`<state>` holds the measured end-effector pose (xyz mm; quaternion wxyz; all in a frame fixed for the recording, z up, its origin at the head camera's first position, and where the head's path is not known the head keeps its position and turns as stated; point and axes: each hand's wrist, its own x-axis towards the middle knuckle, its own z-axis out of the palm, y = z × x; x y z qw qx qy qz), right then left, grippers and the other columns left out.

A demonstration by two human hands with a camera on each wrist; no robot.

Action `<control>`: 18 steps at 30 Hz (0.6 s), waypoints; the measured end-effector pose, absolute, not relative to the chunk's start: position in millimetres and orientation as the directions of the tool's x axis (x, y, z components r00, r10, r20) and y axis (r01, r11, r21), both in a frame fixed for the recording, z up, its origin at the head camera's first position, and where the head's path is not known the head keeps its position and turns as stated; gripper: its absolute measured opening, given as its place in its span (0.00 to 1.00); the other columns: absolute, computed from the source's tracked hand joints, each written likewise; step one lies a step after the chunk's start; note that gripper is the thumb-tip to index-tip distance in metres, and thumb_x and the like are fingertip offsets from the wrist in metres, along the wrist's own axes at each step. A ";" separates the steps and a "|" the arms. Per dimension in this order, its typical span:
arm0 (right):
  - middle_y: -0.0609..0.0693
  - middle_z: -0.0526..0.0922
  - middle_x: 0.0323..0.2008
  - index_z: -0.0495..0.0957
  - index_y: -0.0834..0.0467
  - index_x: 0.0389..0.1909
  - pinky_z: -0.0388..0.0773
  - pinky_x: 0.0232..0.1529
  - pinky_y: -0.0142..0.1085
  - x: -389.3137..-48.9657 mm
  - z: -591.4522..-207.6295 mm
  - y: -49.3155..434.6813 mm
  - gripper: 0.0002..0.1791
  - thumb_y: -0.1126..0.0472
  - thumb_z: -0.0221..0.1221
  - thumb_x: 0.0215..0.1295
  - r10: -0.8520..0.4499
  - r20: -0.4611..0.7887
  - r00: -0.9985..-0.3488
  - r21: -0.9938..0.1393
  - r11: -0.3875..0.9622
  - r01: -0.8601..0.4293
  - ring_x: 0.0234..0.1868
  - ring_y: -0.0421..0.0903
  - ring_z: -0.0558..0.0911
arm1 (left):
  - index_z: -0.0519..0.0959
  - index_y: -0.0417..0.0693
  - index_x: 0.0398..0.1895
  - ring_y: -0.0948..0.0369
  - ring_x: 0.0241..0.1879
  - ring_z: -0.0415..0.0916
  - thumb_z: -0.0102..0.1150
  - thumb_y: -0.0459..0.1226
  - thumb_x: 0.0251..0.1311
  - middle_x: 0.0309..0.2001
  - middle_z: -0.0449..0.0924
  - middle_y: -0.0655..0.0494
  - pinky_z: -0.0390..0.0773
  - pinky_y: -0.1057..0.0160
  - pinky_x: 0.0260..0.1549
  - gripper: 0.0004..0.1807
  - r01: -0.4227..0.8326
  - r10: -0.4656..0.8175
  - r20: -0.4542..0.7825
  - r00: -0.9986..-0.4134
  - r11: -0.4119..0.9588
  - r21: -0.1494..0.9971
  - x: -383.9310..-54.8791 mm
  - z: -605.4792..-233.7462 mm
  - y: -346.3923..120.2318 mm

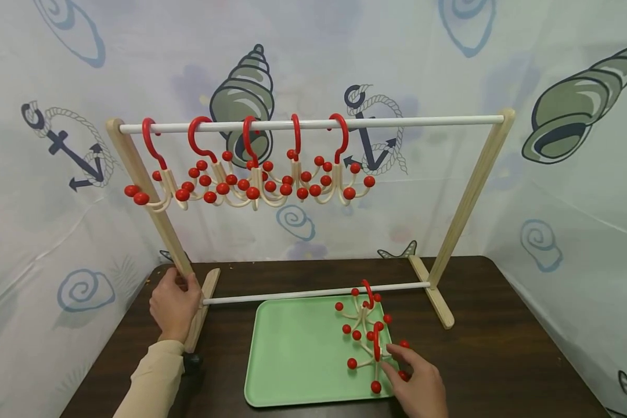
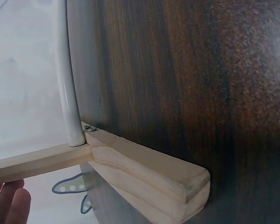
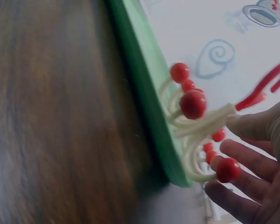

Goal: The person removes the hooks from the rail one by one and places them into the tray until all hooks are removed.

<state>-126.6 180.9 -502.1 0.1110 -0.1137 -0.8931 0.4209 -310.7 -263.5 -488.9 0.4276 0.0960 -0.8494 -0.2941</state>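
At the lower right of the head view, the right hand [image 1: 420, 383] is held at the nearer branched hanger [image 1: 377, 342], its fingers parted about the cream stem; no firm pinch is shown, and whether the stem is touched cannot be told. That hanger is stood at the right edge of the green tray [image 1: 298, 348], in the lower centre of the frame; its long axis is near upright, the red hook pointed up and the ball-tipped arms splayed outward, presumably so that the stem is left easy to reach; just behind it, the farther branched hanger [image 1: 363, 315] is set likewise, hook upward. At the lower left, the left post [image 1: 173, 247] of the rack is gripped near its foot by the fingers of the left hand [image 1: 176, 307], most likely so that the rack is steadied on the dark wooden surface [image 1: 480, 348]. Across the upper left and centre, five branched hangers [image 1: 256, 180] are hung by their hooks from the white upper rail [image 1: 423, 121], stems downward; behind, a sea-patterned backdrop [image 1: 423, 35] is seen.
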 end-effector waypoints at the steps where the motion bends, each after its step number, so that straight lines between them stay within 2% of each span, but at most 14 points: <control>1: 0.52 0.86 0.43 0.84 0.54 0.48 0.81 0.37 0.42 -124.9 -501.0 183.0 0.19 0.60 0.71 0.54 0.298 0.106 -0.949 -0.786 0.610 0.104 0.43 0.51 0.85 | 0.78 0.39 0.34 0.42 0.25 0.79 0.60 0.40 0.60 0.27 0.82 0.43 0.69 0.40 0.22 0.11 0.089 -0.414 0.670 -0.617 0.809 0.582 -310.7 -489.2 -263.6; 5: 0.53 0.86 0.45 0.84 0.57 0.49 0.82 0.36 0.38 -122.3 -492.9 190.2 0.18 0.63 0.70 0.56 0.306 0.127 -0.943 -0.816 0.573 0.076 0.46 0.53 0.84 | 0.78 0.39 0.34 0.42 0.25 0.79 0.60 0.40 0.60 0.27 0.82 0.43 0.69 0.40 0.22 0.11 0.092 -0.414 0.668 -0.618 0.806 0.584 -311.0 -488.8 -264.5; 9: 0.51 0.86 0.44 0.84 0.56 0.47 0.82 0.37 0.38 -124.2 -476.0 193.9 0.15 0.65 0.69 0.58 0.302 0.186 -0.935 -0.823 0.567 0.019 0.46 0.51 0.84 | 0.78 0.39 0.34 0.42 0.26 0.79 0.60 0.40 0.60 0.27 0.83 0.43 0.69 0.40 0.22 0.11 0.089 -0.418 0.668 -0.615 0.805 0.586 -311.4 -488.7 -265.7; 13: 0.49 0.87 0.42 0.85 0.56 0.45 0.82 0.37 0.38 -127.2 -452.9 197.5 0.13 0.66 0.68 0.58 0.295 0.304 -0.906 -0.799 0.597 -0.073 0.41 0.46 0.86 | 0.79 0.39 0.34 0.42 0.26 0.79 0.60 0.40 0.60 0.27 0.83 0.43 0.69 0.39 0.23 0.10 0.092 -0.417 0.670 -0.614 0.806 0.585 -311.0 -488.0 -265.1; 18: 0.46 0.87 0.42 0.85 0.56 0.45 0.79 0.36 0.29 -134.0 -415.4 202.9 0.15 0.69 0.69 0.56 0.250 0.485 -0.838 -0.739 0.629 -0.240 0.38 0.39 0.85 | 0.79 0.39 0.35 0.42 0.27 0.79 0.60 0.40 0.60 0.28 0.83 0.43 0.69 0.39 0.23 0.10 0.090 -0.416 0.663 -0.623 0.803 0.589 -309.5 -487.6 -263.0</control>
